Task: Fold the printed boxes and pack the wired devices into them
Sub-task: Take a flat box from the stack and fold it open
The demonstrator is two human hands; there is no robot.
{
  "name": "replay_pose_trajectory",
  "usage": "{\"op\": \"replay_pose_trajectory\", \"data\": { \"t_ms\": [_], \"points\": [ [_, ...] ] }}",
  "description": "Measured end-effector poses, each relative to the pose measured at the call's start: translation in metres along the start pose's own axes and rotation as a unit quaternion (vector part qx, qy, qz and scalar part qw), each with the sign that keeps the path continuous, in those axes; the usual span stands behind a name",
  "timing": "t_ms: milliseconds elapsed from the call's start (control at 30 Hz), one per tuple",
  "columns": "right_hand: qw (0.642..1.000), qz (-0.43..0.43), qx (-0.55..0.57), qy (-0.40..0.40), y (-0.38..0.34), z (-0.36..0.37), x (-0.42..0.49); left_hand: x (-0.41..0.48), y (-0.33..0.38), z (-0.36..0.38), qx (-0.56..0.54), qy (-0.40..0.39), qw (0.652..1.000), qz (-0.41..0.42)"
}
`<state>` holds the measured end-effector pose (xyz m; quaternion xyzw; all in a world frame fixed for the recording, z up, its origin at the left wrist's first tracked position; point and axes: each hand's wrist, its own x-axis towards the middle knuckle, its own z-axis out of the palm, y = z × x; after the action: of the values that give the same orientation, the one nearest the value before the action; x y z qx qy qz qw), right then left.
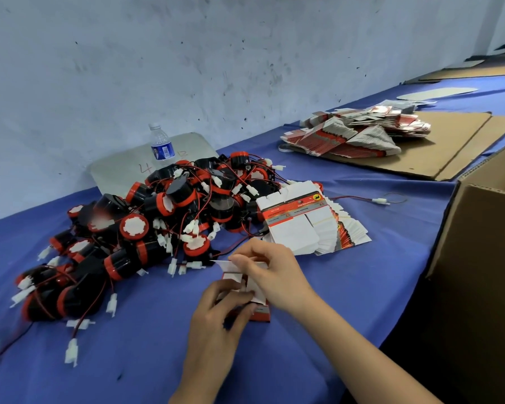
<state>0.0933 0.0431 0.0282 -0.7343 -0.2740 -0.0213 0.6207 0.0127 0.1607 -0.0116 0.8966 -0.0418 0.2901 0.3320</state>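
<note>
**Box folding in progress at near centre of table**

Presently, both hands work on one printed box [247, 290], held just above the blue-covered table [347, 301] at near centre. The left hand [216, 316] grips the lower, red-printed end of the box, fingers curled round it. The right hand [271, 272] pinches the white upper flaps, thumb and fingers closed on the card. The box is only partly formed, with flaps standing open at its far end.

Left of the hands lies a large pile of wired devices [158, 223]: black cylindrical bodies with red rims, red and black leads, and white plug connectors. The pile touches the table and spreads from the near left edge to the centre.

Just beyond the hands, to the right of the pile, sits a fanned stack of flat boxes [309, 225], white and red, touching the pile's edge. One loose lead with a white connector [381, 201] lies right of that stack.

A second heap of flat boxes [356, 132] rests on a brown cardboard sheet [449, 141] at far right. A clear water bottle [161, 145] stands upright behind the device pile, on a grey board [120, 170] against the wall. An open cardboard carton [478, 228] stands at the right edge.
</note>
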Motion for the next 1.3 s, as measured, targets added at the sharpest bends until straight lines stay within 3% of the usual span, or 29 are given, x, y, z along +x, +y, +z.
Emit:
{"op": "replay_pose_trajectory", "data": {
  "t_ms": [200, 300, 367, 533, 833, 1100, 1300],
  "points": [
    [0.996, 0.013, -0.084, -0.016, 0.008, -0.001, -0.006, -0.001, -0.001, 0.002, -0.015, 0.018, 1.000, -0.007],
    [0.996, -0.016, -0.084, -0.028, 0.022, 0.003, -0.026, -0.002, -0.002, 0.002, -0.069, 0.088, 0.990, -0.087],
    [0.994, -0.046, -0.095, -0.025, 0.031, 0.002, -0.037, -0.004, -0.003, 0.001, -0.107, 0.089, 0.981, -0.132],
    [0.993, -0.068, -0.091, -0.033, 0.033, -0.003, -0.037, -0.004, -0.004, -0.002, -0.204, 0.100, 0.963, -0.145],
    [0.993, -0.039, -0.034, -0.103, 0.032, -0.015, -0.037, 0.001, -0.014, -0.007, -0.194, 0.055, 0.976, -0.084],
    [0.995, -0.030, 0.016, -0.093, 0.035, -0.017, -0.039, 0.006, -0.030, -0.014, -0.154, 0.012, 0.988, -0.024],
    [0.991, -0.064, -0.043, -0.107, 0.039, -0.016, -0.040, 0.005, -0.031, -0.018, -0.092, 0.010, 0.996, -0.002]
  ]
}}
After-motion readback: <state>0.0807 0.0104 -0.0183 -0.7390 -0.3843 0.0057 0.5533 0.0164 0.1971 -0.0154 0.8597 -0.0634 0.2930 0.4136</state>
